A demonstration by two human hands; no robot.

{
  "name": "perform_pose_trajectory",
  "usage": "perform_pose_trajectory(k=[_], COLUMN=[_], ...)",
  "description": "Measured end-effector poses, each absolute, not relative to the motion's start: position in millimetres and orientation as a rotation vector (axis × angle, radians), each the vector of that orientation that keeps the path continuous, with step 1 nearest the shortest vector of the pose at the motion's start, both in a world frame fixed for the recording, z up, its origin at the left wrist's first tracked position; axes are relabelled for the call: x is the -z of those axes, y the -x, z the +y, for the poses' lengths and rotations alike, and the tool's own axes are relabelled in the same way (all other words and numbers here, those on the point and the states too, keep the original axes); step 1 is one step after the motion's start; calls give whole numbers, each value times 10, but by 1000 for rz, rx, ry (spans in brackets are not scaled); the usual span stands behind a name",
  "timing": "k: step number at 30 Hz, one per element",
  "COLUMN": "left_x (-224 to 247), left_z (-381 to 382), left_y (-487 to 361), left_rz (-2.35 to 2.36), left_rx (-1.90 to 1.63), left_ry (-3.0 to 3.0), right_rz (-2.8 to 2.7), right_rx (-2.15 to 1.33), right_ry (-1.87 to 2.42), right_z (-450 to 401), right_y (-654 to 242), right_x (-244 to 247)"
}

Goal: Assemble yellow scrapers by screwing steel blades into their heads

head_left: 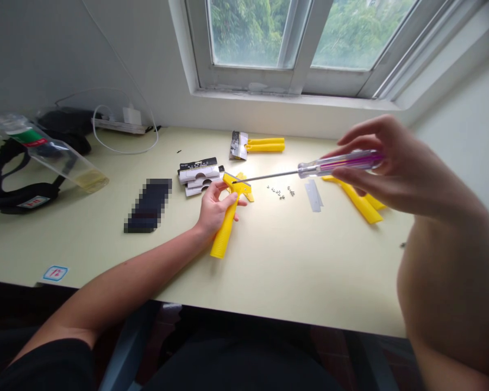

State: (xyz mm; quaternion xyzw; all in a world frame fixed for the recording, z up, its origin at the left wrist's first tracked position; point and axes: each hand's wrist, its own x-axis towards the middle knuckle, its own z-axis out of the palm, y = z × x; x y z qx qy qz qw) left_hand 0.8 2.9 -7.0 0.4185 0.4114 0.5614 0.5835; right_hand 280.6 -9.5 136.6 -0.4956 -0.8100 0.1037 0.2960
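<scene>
My left hand [215, 210] is wrapped round the neck of a yellow plastic scraper [223, 239], its ribbed handle pointing down towards me. In my right hand [403, 168] is a screwdriver [269, 175] with a clear and purple handle, gripped by the fingers and thumb. Its long shaft runs left, and the tip meets the scraper's head or ends just at it; I cannot tell if it sits in a screw. More yellow plastic shows behind the head. Small screws and nuts [280, 193] lie right of the scraper, beside flat grey blades [313, 195].
Other yellow scrapers [362, 205] lie partly under my right hand. Packaged yellow handles [265, 145] and black-and-white packets [198, 172] are farther back. On the left are a pixelated dark object [149, 205], a tilted bottle [65, 155], a black strap [18, 198] and a white cable [124, 152].
</scene>
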Motion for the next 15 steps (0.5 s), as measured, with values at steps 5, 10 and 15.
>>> perform_pose_trajectory(k=[5, 10, 15], left_x=[67, 6, -51], left_z=[25, 88, 171], left_y=[-13, 25, 91], left_rz=[971, 963, 973], left_rx=[-1304, -1379, -1560], left_ry=[-982, -997, -927], right_rz=[-2135, -2179, -2260], right_rx=[-200, -317, -624], right_ry=[1470, 1415, 1553], right_z=[-78, -12, 184], right_y=[-2776, -2995, -3199], right_x=[-1370, -1449, -1351])
